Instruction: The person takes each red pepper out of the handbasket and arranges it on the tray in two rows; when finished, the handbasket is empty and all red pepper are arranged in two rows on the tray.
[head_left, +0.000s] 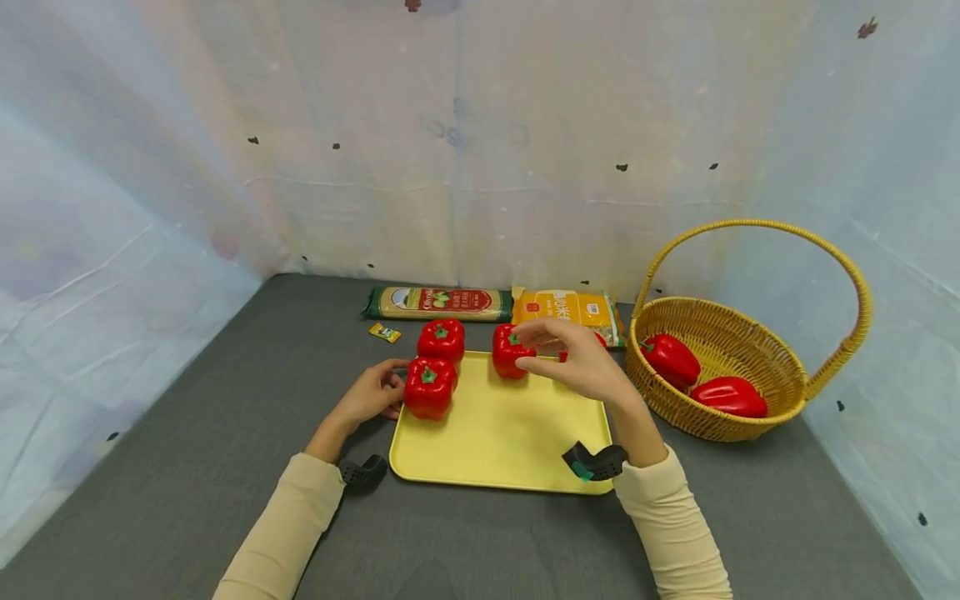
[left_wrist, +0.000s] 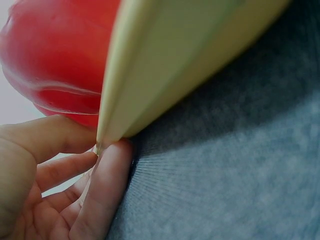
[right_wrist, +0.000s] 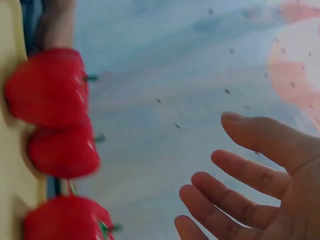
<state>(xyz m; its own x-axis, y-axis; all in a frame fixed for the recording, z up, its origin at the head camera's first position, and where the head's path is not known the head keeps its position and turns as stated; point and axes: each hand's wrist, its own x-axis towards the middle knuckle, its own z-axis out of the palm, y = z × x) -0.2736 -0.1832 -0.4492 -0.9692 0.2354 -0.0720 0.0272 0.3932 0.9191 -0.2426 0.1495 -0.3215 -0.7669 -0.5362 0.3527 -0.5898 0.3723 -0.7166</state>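
Observation:
My left hand [head_left: 372,392] pinches the left rim of a yellow tray [head_left: 502,442]; the left wrist view shows thumb and fingers on both sides of the tray edge [left_wrist: 137,65]. Two red bell peppers [head_left: 430,389] stand one behind the other beside that hand, green stems up. A third bell pepper [head_left: 510,354] is at the tray's back edge. Over the tray, my right hand [head_left: 577,360] hovers with fingers spread and holds nothing, close to the third pepper. Behind it, another red piece [head_left: 596,340] is mostly hidden.
At the right, a yellow wicker basket [head_left: 720,304] with a tall handle holds two red bell peppers [head_left: 729,397]. Behind the tray lie a long pack of pasta [head_left: 442,303], an orange food bag [head_left: 566,307] and a small yellow sachet [head_left: 385,332]. A pale curtain rises behind.

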